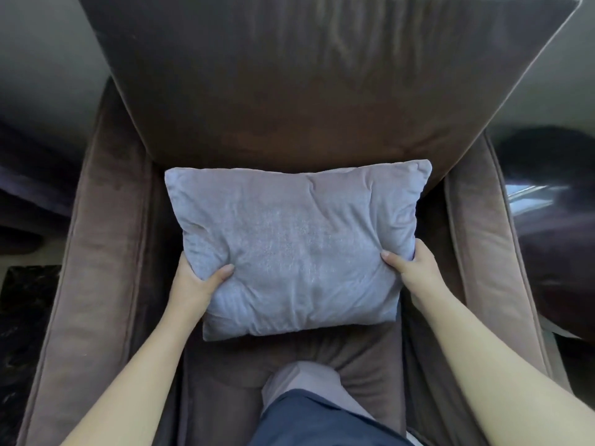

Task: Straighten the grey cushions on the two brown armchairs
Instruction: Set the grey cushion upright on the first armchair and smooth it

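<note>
Gripping cushion (296,249) by both lower side edges with left hand (193,284) and right hand (415,272), thumbs dug into front, frame centre on armchair (106,252) seat against backrest (306,91), slightly crooked; judged mid-straighten, not let go yet, second armchair unseen.

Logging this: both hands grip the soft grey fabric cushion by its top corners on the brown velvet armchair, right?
No: the head view shows the left hand and right hand gripping the soft grey fabric cushion by its lower sides.

The person has bare forearms (135,375), a grey-clad knee (302,378) and a dark navy garment (322,423).
</note>
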{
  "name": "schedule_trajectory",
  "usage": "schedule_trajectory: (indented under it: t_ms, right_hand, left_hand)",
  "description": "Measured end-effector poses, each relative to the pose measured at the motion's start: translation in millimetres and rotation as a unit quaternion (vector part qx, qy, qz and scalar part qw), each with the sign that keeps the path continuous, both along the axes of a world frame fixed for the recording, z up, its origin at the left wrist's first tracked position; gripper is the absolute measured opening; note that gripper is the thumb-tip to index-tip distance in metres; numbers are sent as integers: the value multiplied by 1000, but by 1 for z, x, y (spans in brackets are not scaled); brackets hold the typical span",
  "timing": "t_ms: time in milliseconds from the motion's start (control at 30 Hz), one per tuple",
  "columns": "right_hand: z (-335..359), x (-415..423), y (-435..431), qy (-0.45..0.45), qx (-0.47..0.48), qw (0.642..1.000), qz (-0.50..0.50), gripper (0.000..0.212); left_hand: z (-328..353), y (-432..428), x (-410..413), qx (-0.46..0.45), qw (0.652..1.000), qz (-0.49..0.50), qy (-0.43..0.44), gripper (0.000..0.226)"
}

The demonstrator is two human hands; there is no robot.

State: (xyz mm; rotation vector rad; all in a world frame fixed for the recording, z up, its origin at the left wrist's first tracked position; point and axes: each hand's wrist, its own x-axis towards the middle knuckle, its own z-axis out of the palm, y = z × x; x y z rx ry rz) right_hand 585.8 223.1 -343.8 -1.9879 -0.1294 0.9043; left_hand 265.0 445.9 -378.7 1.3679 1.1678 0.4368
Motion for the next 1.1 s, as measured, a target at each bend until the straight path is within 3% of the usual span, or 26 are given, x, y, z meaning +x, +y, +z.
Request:
schedule_trajectory:
  t_ms: [367, 633, 800, 867, 967, 1100]
  right_hand:
    - [-27, -4, 12, 32, 66, 993, -87, 41]
    - [-42, 1, 26, 36, 37, 991, -120, 32]
    - [-41, 5, 30, 37, -14, 994, -99, 44]
    - [-33, 8, 30, -1, -46, 994, -99, 47]
    - [-9, 16, 36, -128, -58, 982, -124, 52]
    - [41, 29, 56, -303, -2, 950, -77, 37]
  left_hand:
    - [-9, 25, 10, 51, 999, 8, 15, 91]
    - [-18, 40, 18, 23, 999, -24, 19, 84]
    - [-19, 54, 17, -3, 997, -61, 45, 85]
    - [-15, 59, 16, -15, 997, -59, 55, 84]
    - [5, 72, 20, -17, 997, -20, 76, 78]
    - [51, 98, 35, 126, 988, 54, 63, 53]
